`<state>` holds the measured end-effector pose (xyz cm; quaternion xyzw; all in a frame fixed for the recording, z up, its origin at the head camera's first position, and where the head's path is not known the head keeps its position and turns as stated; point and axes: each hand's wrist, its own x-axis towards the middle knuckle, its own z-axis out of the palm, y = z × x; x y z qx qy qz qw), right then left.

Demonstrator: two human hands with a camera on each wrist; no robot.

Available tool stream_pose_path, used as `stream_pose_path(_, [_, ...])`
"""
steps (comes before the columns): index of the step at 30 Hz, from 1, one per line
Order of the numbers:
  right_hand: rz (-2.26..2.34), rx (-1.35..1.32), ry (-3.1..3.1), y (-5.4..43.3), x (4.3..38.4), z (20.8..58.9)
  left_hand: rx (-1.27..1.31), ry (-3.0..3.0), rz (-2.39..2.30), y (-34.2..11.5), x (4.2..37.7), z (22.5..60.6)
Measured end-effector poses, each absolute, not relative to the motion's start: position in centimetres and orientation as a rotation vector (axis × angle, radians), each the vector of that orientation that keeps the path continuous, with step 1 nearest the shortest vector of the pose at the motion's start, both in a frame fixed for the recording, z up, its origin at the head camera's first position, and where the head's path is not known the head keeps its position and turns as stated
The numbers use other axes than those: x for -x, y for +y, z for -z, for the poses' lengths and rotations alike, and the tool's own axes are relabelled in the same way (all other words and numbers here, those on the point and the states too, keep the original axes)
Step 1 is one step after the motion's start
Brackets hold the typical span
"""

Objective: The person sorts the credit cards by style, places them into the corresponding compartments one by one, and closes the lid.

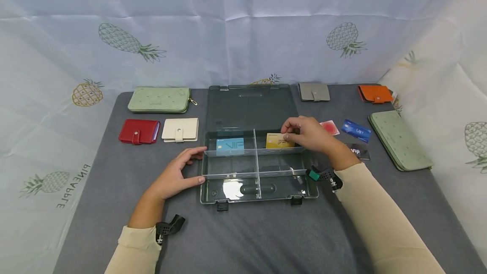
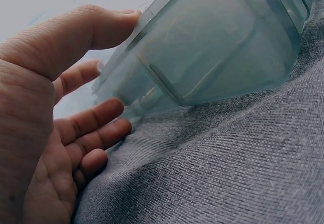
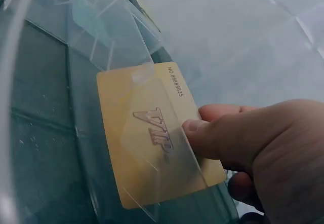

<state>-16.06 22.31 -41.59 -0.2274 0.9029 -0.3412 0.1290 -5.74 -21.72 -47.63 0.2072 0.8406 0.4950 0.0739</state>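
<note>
A gold VIP card [image 1: 279, 141] stands in the back right compartment of a clear grey divided box [image 1: 230, 163]. My right hand [image 1: 310, 135] pinches the card by its edge between thumb and fingers; the right wrist view shows the card [image 3: 147, 138] partly behind a clear divider. My left hand [image 1: 180, 172] rests against the box's left side, its fingers spread. In the left wrist view, the thumb of that hand [image 2: 76, 41] touches the box's upper rim. A light blue VIP card [image 1: 230, 145] stands in the back left compartment.
Left of the box lie a green wallet [image 1: 160, 100], a red card holder [image 1: 138, 131] and a cream one [image 1: 180, 130]. Right of it are grey [image 1: 313, 91] and orange [image 1: 375, 94] holders, a green wallet [image 1: 399, 141], and blue [image 1: 356, 130], black [image 1: 359, 151] and red [image 1: 329, 127] cards.
</note>
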Motion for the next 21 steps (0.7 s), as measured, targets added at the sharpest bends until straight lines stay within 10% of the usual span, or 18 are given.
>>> stream_pose_path(21, [1.219,0.604,2.675,24.4,14.2,42.5,-0.622,2.524,-1.485,-21.7,5.7,47.5])
